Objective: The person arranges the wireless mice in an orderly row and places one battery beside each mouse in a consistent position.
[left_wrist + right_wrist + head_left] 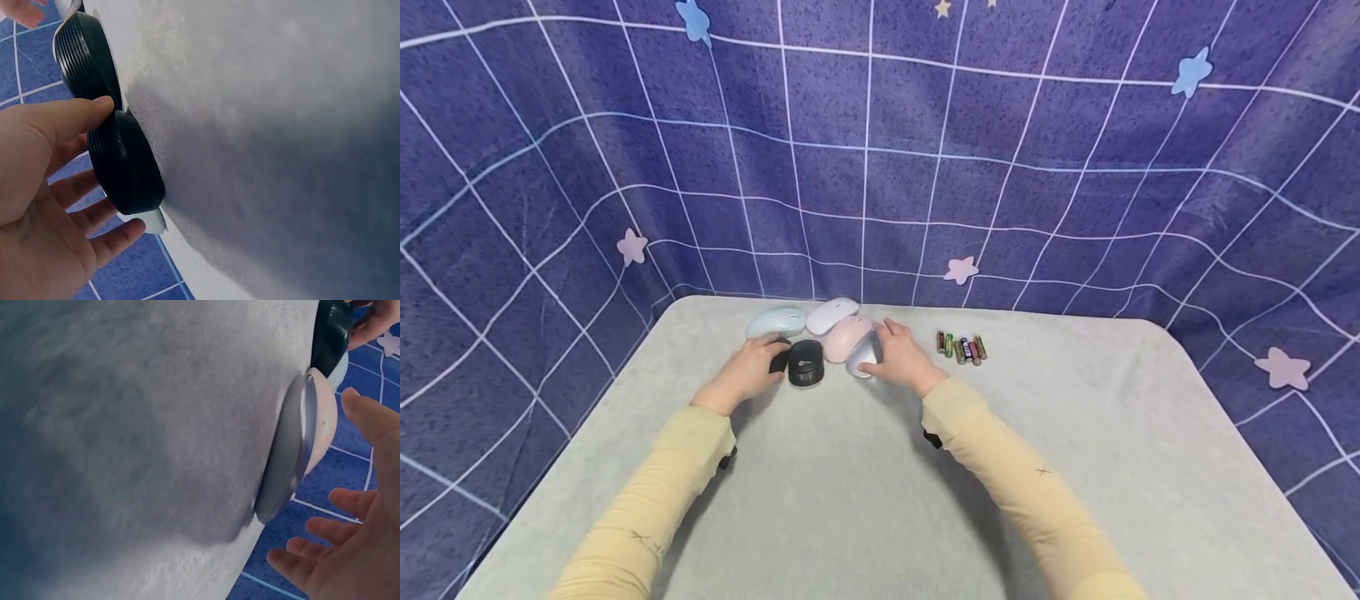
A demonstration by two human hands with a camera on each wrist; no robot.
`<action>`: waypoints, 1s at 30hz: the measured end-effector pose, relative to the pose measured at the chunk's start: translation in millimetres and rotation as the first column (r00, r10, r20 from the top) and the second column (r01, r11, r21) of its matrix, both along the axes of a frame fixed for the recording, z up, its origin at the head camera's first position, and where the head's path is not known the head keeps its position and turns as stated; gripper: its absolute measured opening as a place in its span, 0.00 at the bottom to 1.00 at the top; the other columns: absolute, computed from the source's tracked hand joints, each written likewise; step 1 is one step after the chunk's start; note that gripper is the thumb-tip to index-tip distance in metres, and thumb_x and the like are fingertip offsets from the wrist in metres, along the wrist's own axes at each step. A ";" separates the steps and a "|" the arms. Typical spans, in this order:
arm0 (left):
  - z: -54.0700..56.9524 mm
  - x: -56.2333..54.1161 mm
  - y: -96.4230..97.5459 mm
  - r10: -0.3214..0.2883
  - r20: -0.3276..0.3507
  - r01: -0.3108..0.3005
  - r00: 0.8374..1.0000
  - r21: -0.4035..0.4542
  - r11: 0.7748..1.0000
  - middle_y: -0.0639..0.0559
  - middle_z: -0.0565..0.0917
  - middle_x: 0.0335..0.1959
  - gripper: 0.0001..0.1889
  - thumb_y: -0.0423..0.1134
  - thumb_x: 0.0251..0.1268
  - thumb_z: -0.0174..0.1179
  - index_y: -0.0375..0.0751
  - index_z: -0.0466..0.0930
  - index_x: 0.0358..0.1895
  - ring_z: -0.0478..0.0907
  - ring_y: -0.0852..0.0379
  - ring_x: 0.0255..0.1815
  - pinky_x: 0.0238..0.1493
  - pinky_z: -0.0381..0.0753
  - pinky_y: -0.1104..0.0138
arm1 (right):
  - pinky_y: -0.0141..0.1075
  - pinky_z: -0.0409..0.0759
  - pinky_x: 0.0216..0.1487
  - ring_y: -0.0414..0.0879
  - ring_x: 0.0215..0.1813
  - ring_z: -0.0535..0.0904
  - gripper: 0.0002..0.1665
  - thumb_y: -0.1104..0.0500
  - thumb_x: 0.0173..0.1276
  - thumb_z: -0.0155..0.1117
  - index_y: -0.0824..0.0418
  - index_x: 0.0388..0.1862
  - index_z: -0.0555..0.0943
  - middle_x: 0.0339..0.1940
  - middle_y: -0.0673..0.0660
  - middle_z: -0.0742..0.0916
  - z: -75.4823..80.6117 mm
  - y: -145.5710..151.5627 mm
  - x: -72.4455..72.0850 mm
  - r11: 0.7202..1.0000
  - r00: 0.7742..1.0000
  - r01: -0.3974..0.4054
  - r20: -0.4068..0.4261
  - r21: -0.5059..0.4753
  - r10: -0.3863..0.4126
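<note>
My left hand [750, 371] reaches over a black, ribbed, rounded item [127, 164]. In the left wrist view its thumb touches the end of that item, and the other fingers spread loosely along the far side. A second black ribbed item [806, 363] with a small pale logo stands right beside it. My right hand [900, 357] is at a silver-grey computer mouse [866, 356], fingers spread. The right wrist view shows the same grey mouse [289, 450] with the fingers apart from it. Against it lies a pink mouse [846, 337].
Behind the black items lie a light blue mouse [777, 320] and a white mouse [832, 315]. Several small batteries [961, 348] stand in a row to the right of my right hand. A blue curtain [827, 183] hangs behind the pale table [835, 500].
</note>
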State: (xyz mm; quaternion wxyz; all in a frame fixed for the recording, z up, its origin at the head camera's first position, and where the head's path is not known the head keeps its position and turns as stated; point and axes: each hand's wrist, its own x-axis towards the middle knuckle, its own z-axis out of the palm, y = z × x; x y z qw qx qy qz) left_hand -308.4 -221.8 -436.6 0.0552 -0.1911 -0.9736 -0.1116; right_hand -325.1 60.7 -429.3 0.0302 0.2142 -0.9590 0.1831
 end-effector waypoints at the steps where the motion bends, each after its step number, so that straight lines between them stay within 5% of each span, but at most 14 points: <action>1: -0.3 -0.5 0.1 -0.005 0.002 0.005 1.000 0.002 1.000 0.30 0.68 0.64 0.27 0.34 0.53 0.65 0.33 0.74 0.59 0.66 0.28 0.61 0.57 0.66 0.39 | 0.50 0.61 0.68 0.63 0.71 0.60 0.51 0.41 0.56 0.69 0.66 0.70 0.61 0.70 0.69 0.65 -0.8 -1.6 -0.8 1.000 1.000 0.000 0.008 0.002 0.000; 12: -4.1 -3.6 -0.6 0.007 0.004 -0.007 1.000 0.031 0.999 0.30 0.70 0.62 0.27 0.33 0.50 0.67 0.33 0.74 0.58 0.66 0.29 0.60 0.60 0.64 0.42 | 0.51 0.67 0.64 0.63 0.68 0.63 0.49 0.39 0.53 0.70 0.60 0.68 0.65 0.68 0.67 0.68 -6.2 -17.4 -7.6 0.997 0.999 -0.010 0.048 0.075 0.006; 21: -2.9 -3.5 1.3 -0.002 0.007 0.001 1.000 0.077 0.997 0.30 0.71 0.61 0.27 0.32 0.48 0.67 0.31 0.75 0.56 0.66 0.30 0.60 0.64 0.62 0.44 | 0.44 0.59 0.71 0.60 0.70 0.62 0.58 0.35 0.53 0.68 0.73 0.68 0.60 0.67 0.69 0.69 -8.4 -25.5 -11.0 0.987 0.996 0.049 0.069 0.150 -0.060; 30: -0.3 -3.3 2.5 0.005 0.030 -0.007 1.000 0.078 0.997 0.30 0.70 0.61 0.28 0.32 0.48 0.67 0.30 0.74 0.56 0.65 0.30 0.61 0.64 0.61 0.45 | 0.44 0.69 0.64 0.59 0.65 0.66 0.62 0.29 0.47 0.68 0.72 0.67 0.61 0.64 0.68 0.70 -13.3 -31.1 -13.2 0.979 0.992 0.100 0.060 0.176 -0.112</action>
